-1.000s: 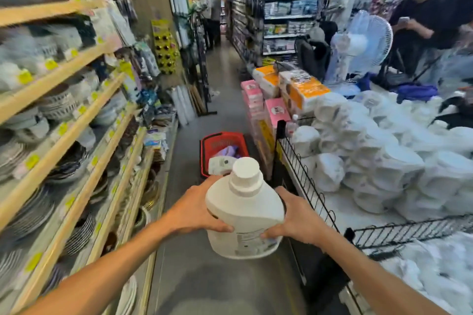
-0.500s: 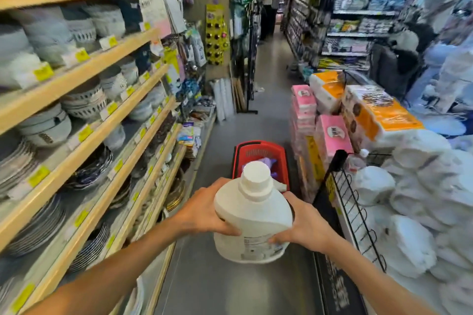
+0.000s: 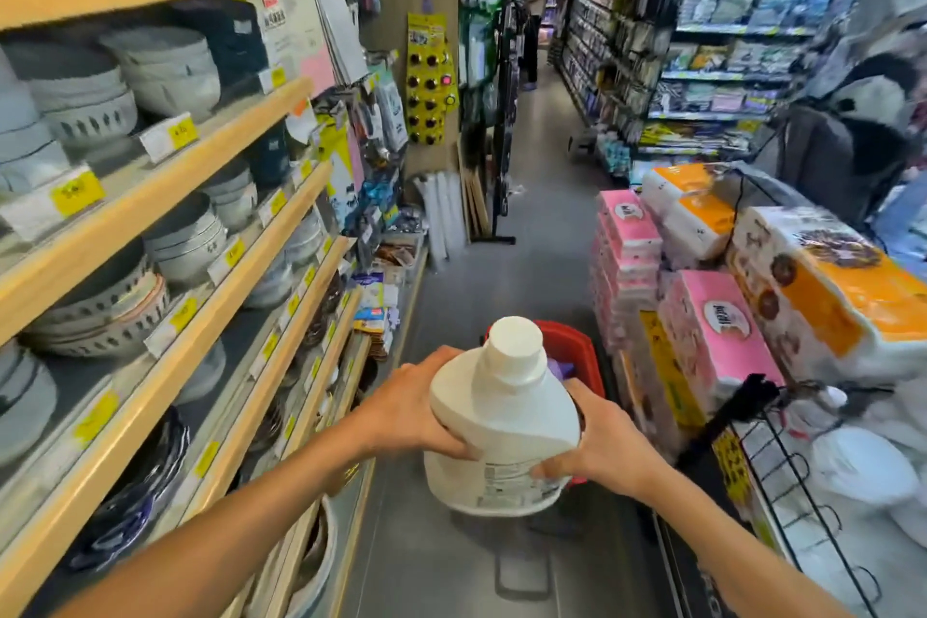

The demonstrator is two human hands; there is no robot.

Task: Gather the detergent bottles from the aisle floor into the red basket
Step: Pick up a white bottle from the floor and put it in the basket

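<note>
One white detergent bottle (image 3: 504, 422) sits at lower centre of the frame, held above the grey floor (image 3: 451, 557). It hides most of the red basket (image 3: 577, 346) behind it; only the rim and something purple inside show. The bottle stands nearly upright, long axis vertical, cap toward the top of the frame. Two hands grasp it: the left hand (image 3: 409, 409) and the right hand (image 3: 604, 442), fingers wrapped around its sides. Its label print is unreadable.

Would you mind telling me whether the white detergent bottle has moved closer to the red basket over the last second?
Yes. The white detergent bottle has moved forward along the aisle and now overlaps the red basket, which earlier lay clear beyond it.
</note>
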